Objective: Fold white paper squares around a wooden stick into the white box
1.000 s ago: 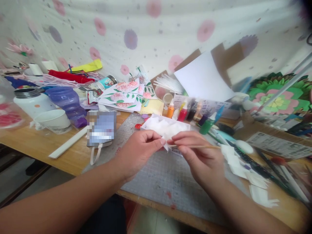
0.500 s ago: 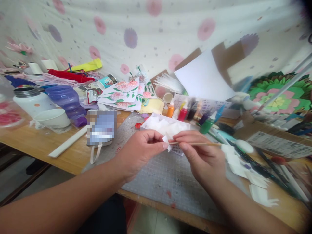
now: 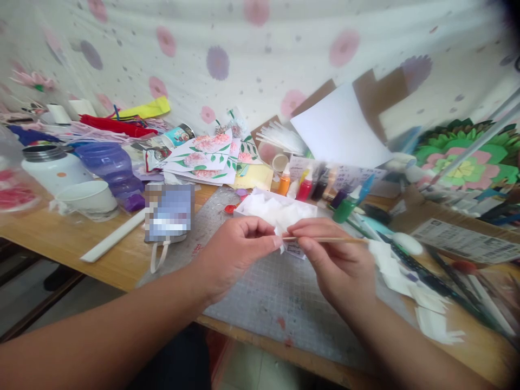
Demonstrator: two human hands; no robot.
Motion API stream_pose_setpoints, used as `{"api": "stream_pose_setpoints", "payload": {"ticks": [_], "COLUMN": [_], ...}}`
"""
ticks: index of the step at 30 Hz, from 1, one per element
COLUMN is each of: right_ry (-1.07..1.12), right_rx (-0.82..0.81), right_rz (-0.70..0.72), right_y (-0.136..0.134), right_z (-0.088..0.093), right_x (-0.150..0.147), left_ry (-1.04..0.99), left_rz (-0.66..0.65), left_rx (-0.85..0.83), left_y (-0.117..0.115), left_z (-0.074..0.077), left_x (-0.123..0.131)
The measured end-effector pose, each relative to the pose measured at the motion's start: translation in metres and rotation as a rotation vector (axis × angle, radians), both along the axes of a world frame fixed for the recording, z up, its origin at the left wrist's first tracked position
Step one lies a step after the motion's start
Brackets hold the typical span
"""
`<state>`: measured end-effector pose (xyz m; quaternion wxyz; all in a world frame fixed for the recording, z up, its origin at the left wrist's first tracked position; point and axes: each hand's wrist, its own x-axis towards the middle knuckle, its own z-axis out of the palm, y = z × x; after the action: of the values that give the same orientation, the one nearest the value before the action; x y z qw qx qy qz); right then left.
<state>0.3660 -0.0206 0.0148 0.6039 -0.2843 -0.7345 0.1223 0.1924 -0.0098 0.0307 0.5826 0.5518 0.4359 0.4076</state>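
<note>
My left hand (image 3: 235, 252) pinches a small white paper piece (image 3: 279, 237) between thumb and fingers above the grey cutting mat (image 3: 268, 303). My right hand (image 3: 333, 260) is closed on a thin wooden stick (image 3: 337, 239), which lies level with its left tip at the paper piece. Both hands meet just in front of a white box (image 3: 280, 211) filled with white paper squares.
Small paint bottles (image 3: 309, 187) stand behind the box. Loose white paper pieces (image 3: 406, 276) and pens lie to the right. A white cup (image 3: 91, 200), a white jar (image 3: 52, 168) and a purple bottle (image 3: 114, 168) stand at the left, with flower cards (image 3: 207, 157) behind.
The paper piece has been drawn in tighter at the stick's tip. Both hands have stayed almost in place.
</note>
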Motion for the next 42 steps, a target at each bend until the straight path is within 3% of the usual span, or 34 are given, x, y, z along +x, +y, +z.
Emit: {"api": "stream_pose_setpoints", "payload": {"ticks": [7, 15, 20, 23, 28, 31, 38, 42], "right_ry": [-0.027, 0.123, 0.069, 0.072, -0.016, -0.052, 0.021, 0.044], "right_rx": [0.028, -0.162, -0.144, -0.05, 0.038, 0.02, -0.028, -0.131], "right_rz": [-0.037, -0.353, -0.447, -0.371, 0.017, 0.056, -0.081, -0.325], "right_y": [0.0, 0.025, 0.035, 0.027, 0.007, 0.004, 0.008, 0.025], "right_z": [-0.003, -0.014, -0.017, -0.013, -0.004, -0.002, -0.008, -0.017], "right_x": [0.002, 0.017, 0.023, 0.02, 0.008, 0.003, 0.005, 0.014], "left_ry": [0.049, 0.003, -0.036, -0.057, -0.07, -0.071, -0.1, -0.12], "left_rz": [0.023, 0.069, 0.081, 0.089, 0.066, 0.05, 0.036, 0.044], "left_rx": [0.034, -0.005, -0.023, -0.043, -0.029, -0.008, -0.023, -0.034], "left_y": [0.0, 0.004, 0.006, 0.006, 0.006, 0.005, 0.005, 0.006], "left_z": [0.002, -0.001, -0.002, -0.004, -0.006, -0.005, -0.005, -0.004], "left_x": [0.001, -0.005, -0.005, -0.005, -0.005, -0.004, -0.003, -0.003]}}
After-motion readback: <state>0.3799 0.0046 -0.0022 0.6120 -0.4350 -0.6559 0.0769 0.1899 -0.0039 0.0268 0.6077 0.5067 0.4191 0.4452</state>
